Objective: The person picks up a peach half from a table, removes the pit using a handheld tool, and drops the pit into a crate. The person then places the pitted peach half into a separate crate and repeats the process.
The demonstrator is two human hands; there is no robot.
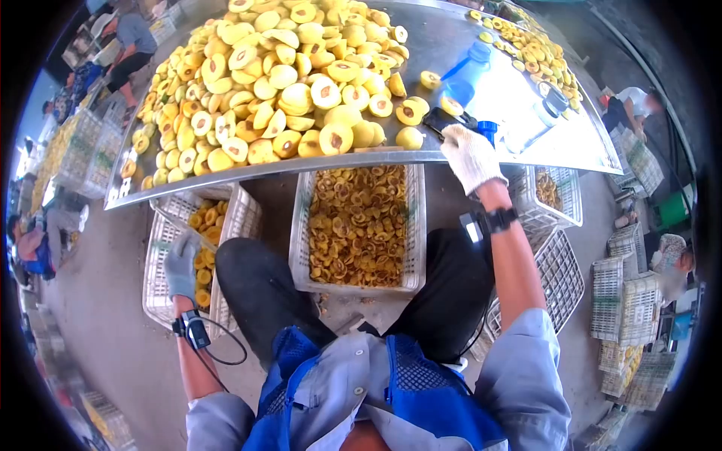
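Observation:
My right hand (472, 156), in a white knit glove, is at the metal table's front edge. Its curled fingers close on a dark object (439, 120) whose kind I cannot make out. A blue cap (487, 130) stands beside the fingers. Low on the left, my left hand (181, 266), in a grey glove, has its fingers bent at the rim of a white plastic crate (156, 279). Yellow fruit halves (204, 264) lie in that crate. A large heap of halved yellow stone fruit (263, 83) covers the table's left side.
Between my knees stands a white crate (301, 248) full of brownish-yellow fruit scraps. On the steel table (421, 155) are a blue bottle (468, 74), a clear bottle (538, 120) and more fruit (538, 52). Other crates (553, 282) are at right. Several people work around.

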